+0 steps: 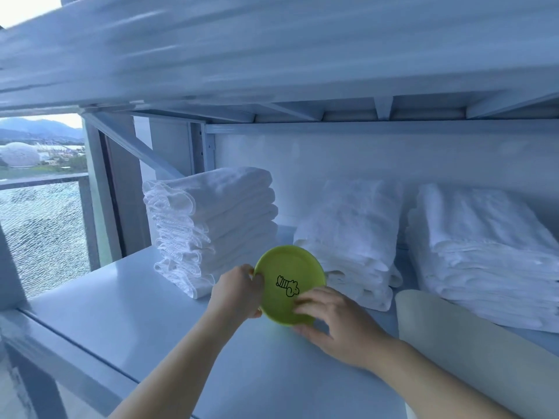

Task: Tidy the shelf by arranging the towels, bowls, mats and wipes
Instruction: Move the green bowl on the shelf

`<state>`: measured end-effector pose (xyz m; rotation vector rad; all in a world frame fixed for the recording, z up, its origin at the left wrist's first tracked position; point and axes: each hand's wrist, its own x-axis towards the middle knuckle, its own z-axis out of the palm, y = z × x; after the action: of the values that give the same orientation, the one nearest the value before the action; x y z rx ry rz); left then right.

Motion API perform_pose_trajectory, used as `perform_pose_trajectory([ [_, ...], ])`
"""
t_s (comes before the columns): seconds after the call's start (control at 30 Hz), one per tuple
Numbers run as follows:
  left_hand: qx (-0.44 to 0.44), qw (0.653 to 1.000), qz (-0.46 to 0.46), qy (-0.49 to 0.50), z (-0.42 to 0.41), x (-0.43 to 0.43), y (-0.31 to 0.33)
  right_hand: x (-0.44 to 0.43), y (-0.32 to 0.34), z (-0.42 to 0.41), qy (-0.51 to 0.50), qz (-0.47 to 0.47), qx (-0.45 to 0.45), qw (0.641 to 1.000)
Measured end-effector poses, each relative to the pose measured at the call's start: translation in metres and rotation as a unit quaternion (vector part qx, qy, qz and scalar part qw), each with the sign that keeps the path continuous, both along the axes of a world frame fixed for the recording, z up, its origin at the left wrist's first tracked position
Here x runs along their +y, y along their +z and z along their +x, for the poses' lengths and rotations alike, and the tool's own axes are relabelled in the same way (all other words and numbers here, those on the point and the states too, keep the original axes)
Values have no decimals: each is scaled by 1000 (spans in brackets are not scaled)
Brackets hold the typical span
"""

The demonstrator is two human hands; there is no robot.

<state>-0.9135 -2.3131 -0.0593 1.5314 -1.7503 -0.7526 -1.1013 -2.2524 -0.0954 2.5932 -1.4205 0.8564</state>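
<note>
On the white shelf board point(127, 322), just in front of the towels: green bowl point(289, 285) with a small black drawing, tilted up on its edge, gripped at its left rim by the left hand point(239, 293) and steadied at its lower right rim by the spread fingers of the right hand point(335, 325). Behind it, three folded white towel stacks, left point(211, 228), middle point(351, 237) and right point(490, 252), already looking orderly; rolled pale mat point(465, 352) lying at the right. Judged roughly midway: bowl not yet set down, no wipes in view.
</note>
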Motion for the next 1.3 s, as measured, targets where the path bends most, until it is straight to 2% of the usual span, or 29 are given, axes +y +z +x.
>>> perform_pose_trajectory([
  [0.13, -59, 998, -21, 14, 2, -1, -2, -1, -2, 0, -8, 18, 49, 999],
  [0.3, -69, 997, -18, 5, 3, -3, -7, -3, -9, -1, 3, -49, 15, 999],
  [0.4, -113, 993, -28, 3, 7, -7, -14, 0, -8, 0, 9, -64, -3, 998],
  [0.5, -151, 984, -88, -12, 9, -4, -18, 1, -6, 1, 15, -63, -12, 998],
  [0.6, -148, 974, -171, -23, 12, 2, -19, 0, -5, 0, 13, -70, -15, 997],
  [0.77, -82, 937, -301, -160, 13, 9, -27, 2, -4, 0, -1, -78, -15, 997],
  [0.9, -114, 906, -347, -216, 12, 18, -39, 5, -2, 1, -6, -76, -5, 997],
  [1.17, -117, 914, -310, -235, 19, 20, -43, 13, 1, 3, -9, -60, 6, 998],
  [1.3, -117, 912, -312, -239, 18, 23, -42, 14, 5, 1, -23, -8, -28, 999],
])
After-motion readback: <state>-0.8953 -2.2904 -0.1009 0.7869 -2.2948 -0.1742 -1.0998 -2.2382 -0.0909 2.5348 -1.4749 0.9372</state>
